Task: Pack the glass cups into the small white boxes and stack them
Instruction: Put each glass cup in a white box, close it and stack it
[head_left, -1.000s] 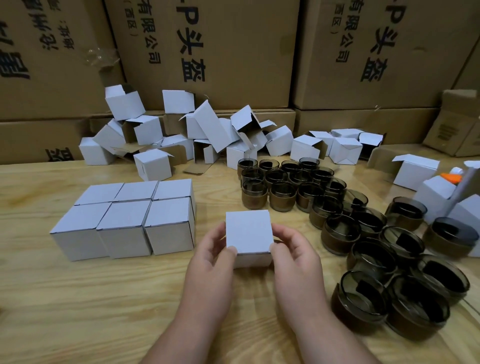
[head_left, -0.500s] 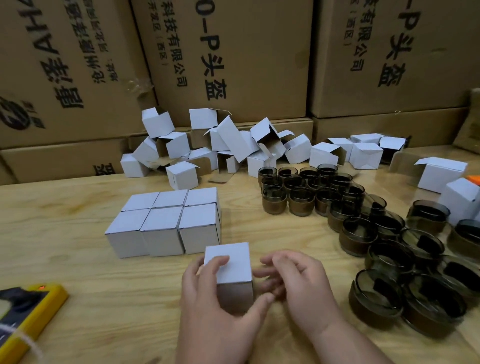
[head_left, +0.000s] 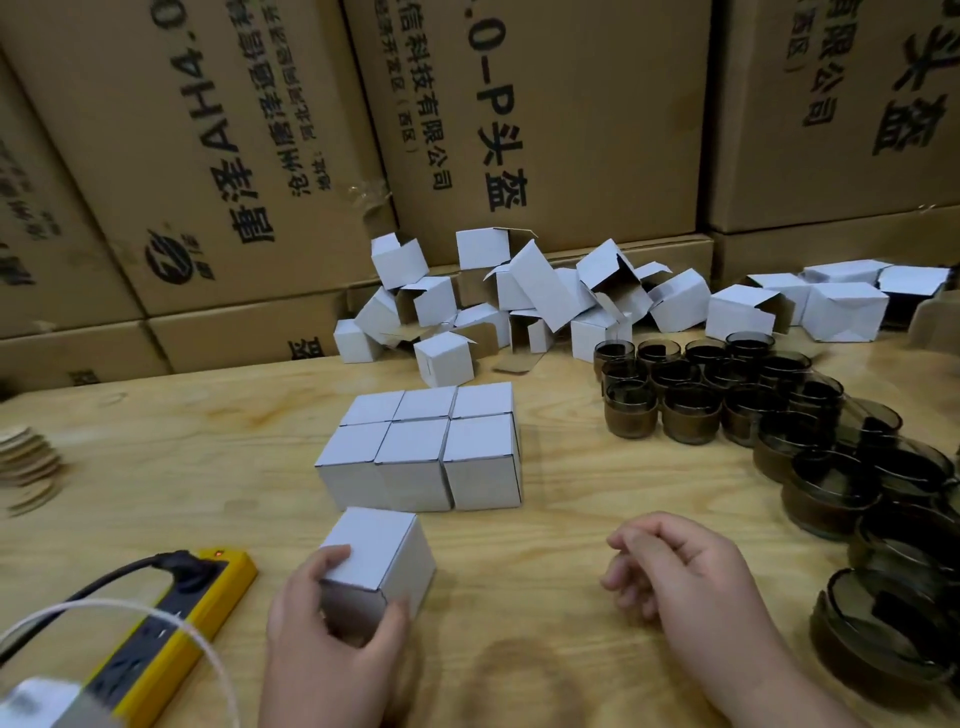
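Note:
My left hand (head_left: 332, 629) grips a closed small white box (head_left: 382, 558) by its near corner, just in front of a block of several closed white boxes (head_left: 426, 452) set side by side on the wooden table (head_left: 182, 467). My right hand (head_left: 685, 577) hovers to the right with fingers loosely curled, holding nothing. Several dark glass cups (head_left: 691, 405) stand in rows at the right, larger ones (head_left: 883, 618) nearer me. A heap of unfilled white boxes (head_left: 524, 296) lies at the back.
Big brown cartons (head_left: 270, 156) wall off the table's far side. A yellow power strip (head_left: 171, 623) with a black plug and white cable lies at the near left. A stack of thin wooden discs (head_left: 26, 462) sits at the left edge.
My right hand has let go of the white box and drawn off to the right. My left hand has carried the box leftward, toward the front of the packed block. The view turned left.

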